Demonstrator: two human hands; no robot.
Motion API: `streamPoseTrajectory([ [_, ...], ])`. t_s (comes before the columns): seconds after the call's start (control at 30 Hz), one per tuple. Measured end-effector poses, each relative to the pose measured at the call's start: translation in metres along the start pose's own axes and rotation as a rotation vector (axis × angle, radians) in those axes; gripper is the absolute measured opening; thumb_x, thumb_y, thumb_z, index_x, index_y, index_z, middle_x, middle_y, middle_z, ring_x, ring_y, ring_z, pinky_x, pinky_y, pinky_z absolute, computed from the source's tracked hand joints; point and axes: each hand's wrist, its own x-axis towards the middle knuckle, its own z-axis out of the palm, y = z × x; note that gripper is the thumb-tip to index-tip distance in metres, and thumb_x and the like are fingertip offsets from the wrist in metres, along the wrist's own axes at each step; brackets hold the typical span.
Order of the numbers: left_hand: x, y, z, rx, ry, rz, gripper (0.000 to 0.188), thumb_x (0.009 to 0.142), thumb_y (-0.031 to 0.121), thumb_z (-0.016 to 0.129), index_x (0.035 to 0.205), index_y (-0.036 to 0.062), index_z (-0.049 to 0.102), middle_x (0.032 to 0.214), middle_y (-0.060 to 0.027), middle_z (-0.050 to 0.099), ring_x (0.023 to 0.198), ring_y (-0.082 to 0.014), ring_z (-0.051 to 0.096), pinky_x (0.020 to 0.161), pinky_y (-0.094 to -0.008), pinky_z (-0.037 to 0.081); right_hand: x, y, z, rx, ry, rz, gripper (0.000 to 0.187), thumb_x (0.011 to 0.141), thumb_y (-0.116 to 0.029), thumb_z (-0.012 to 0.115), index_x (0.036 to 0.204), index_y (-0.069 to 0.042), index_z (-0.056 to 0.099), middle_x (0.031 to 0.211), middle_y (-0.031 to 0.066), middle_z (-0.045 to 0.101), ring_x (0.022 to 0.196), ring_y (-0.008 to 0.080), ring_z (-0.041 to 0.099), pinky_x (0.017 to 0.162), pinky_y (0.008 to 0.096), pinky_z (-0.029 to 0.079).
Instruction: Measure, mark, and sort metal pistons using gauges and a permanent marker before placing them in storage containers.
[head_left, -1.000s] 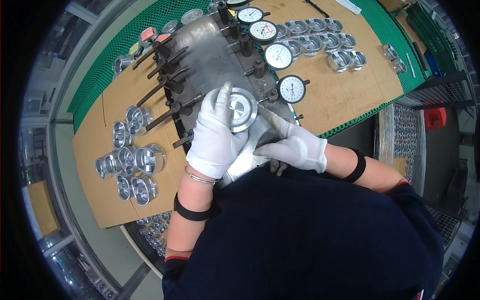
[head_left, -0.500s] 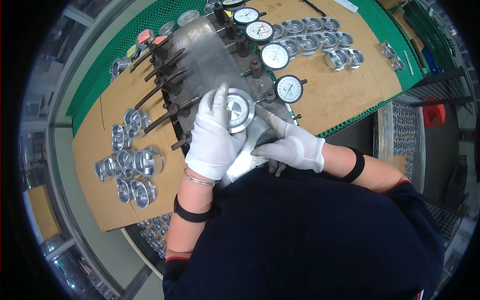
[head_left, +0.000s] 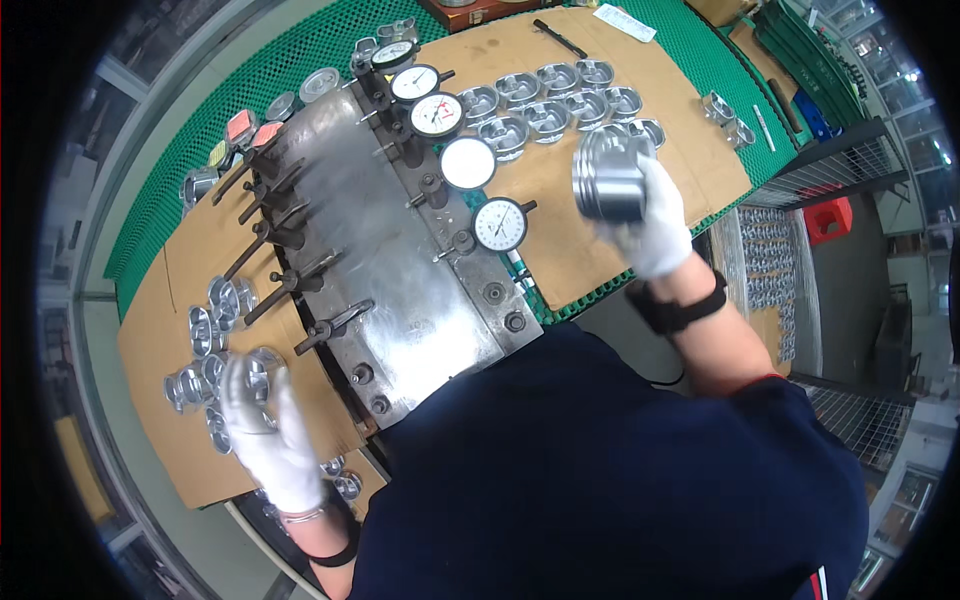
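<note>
Fingers (head_left: 658, 185) of the gloved right hand (head_left: 662, 228) wrap around a grooved metal piston (head_left: 608, 185), held over the right-hand cardboard (head_left: 560, 258) near the rows of pistons (head_left: 547, 121). Both hands, together at the steel plate (head_left: 400, 340) half a second ago, are now well apart, which suggests the handling there is over for this piece. At the left-hand pistons (head_left: 202, 333), the left hand (head_left: 270, 440) has thumb and fingers spread; blur hides whether it touches one.

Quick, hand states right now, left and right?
Left hand: open, thumb and fingers apart at a nearby piston; contact unclear.
Right hand: closed, holding a grooved piston.
</note>
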Motion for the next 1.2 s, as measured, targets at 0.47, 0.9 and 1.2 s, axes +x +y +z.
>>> streamPoseTrajectory([
  [0.47,-0.029,-0.074,0.005,0.637,-0.137,0.164,0.044,0.079,0.013,0.074,0.121,0.0077,0.06,0.101,-0.0151,0.065,0.098,-0.0367,0.06,0.082,-0.046,0.05,0.197,0.116,-0.161,-0.868,0.152,-0.156,0.031,0.093,-0.019,0.055,0.119,-0.002,0.053,0.101,0.0114,0.065,0.09,0.0203,0.064,0.079,0.0317,0.054],
  [0.9,-0.007,0.011,-0.023,-0.753,0.242,-0.663,0.012,0.086,0.01,0.063,0.087,-0.0019,0.064,0.074,-0.0058,0.065,0.063,-0.0122,0.056,0.064,-0.0258,0.046,-0.025,0.015,0.039,-0.609,-0.54,-0.224,0.028,0.091,-0.007,0.054,0.117,0.003,0.058,0.1,0.0135,0.066,0.089,0.0163,0.066,0.076,0.0306,0.054],
  [1.2,0.002,0.047,0.01,-0.581,-0.612,-0.337,0.018,0.084,0.016,0.064,0.096,0.0022,0.065,0.079,-0.0119,0.067,0.071,-0.0265,0.064,0.073,-0.0341,0.05,-0.04,0.078,0.068,-1.148,-1.051,-0.65,0.092,0.069,-0.033,0.081,0.142,-0.001,0.035,0.111,0.0208,0.057,0.091,0.0377,0.063,0.08,0.0422,0.052],
])
